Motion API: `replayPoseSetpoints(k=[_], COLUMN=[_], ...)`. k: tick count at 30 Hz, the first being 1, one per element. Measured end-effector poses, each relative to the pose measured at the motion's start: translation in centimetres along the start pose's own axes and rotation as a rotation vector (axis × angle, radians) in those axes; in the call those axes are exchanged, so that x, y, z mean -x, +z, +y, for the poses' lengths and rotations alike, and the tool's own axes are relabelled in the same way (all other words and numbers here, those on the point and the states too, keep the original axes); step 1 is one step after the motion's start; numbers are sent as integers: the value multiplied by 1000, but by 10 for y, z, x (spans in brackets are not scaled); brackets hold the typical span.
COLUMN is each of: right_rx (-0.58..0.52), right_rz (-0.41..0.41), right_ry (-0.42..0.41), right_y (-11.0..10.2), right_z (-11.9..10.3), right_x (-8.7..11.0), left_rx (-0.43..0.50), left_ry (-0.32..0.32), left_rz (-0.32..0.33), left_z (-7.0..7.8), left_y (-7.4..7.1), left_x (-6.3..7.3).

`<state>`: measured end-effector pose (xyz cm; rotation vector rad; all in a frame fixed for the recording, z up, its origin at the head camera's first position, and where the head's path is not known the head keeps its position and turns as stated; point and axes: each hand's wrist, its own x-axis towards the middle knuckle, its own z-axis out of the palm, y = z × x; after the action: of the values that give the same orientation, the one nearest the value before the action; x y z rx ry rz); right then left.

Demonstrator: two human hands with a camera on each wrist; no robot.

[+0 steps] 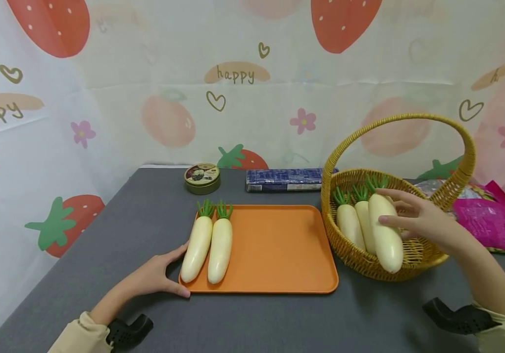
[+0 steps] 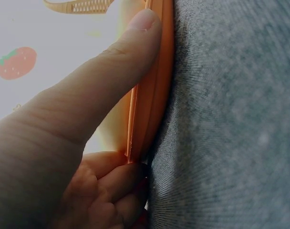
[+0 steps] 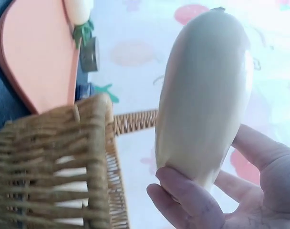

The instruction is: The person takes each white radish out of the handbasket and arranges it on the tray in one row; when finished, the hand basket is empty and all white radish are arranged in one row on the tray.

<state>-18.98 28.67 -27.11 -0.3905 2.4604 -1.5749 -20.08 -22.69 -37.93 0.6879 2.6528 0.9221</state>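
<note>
My right hand (image 1: 420, 218) grips a white radish (image 1: 386, 235) with green leaves, thumb on one side and fingers on the other. It is lifted at a tilt over the wicker basket (image 1: 354, 267), and in the right wrist view the radish (image 3: 204, 95) stands clear of the basket's rim. Two more radishes lie in the basket, partly behind the held one. At the near left corner of the orange tray (image 1: 279, 250), my left hand (image 1: 160, 274) holds the rim, its thumb along the front edge and its fingers at the left side. Two radishes (image 1: 220, 250) lie side by side on the tray, leaves pointing away.
A round tin (image 1: 202, 179) and a long blue package (image 1: 285, 180) stand behind the tray. The basket's tall handle (image 1: 411, 117) arches over its opening. To the right of the basket lies a pink bag (image 1: 491, 215). A patterned cloth hangs behind the dark grey table (image 1: 252, 323).
</note>
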Motion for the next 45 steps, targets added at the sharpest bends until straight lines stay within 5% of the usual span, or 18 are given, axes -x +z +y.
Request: replayPoseSetpoints(k=[16, 27, 35, 45], right_rx=[-15, -148, -143, -139], right_rz=[-16, -143, -156, -177], right_ry=[-17, 5, -1, -46], right_y=[31, 57, 75, 111], right_z=[-4, -7, -8, -2], right_x=[11, 16, 6, -31], left_rx=[8, 20, 8, 6], left_ry=[-16, -7, 2, 3], left_rz=[-4, -11, -9, -12], left_z=[-1, -2, -1, -2], left_y=[1, 3, 0, -1], left_x=[2, -1, -2, 0])
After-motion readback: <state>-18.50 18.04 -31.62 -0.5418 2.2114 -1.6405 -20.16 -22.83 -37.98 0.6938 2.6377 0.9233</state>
